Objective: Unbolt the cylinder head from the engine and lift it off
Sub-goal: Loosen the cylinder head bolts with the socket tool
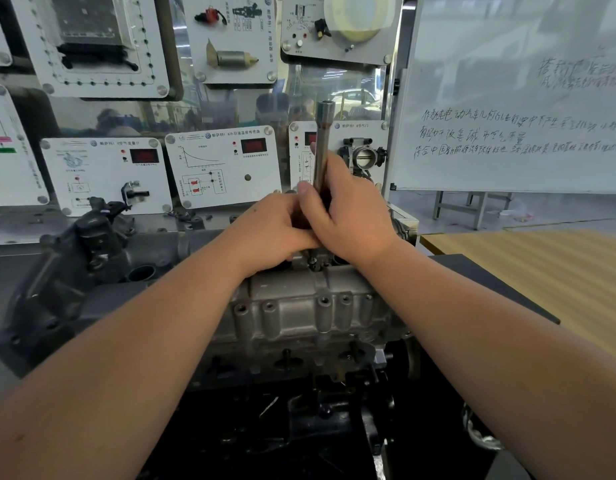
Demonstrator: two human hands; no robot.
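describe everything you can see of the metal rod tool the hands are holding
The metal rod tool is a long, slim, dull grey steel bar with a slightly wider, socket-like top end. It stands almost upright over the top of the cylinder head. The right hand grips its lower part, and the left hand closes in beside it. Its lower end is hidden.

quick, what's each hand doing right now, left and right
Left hand: fingers curled around the lower part of the metal socket tool, above the cylinder head.
Right hand: gripping the same tool's shaft, which stands upright.
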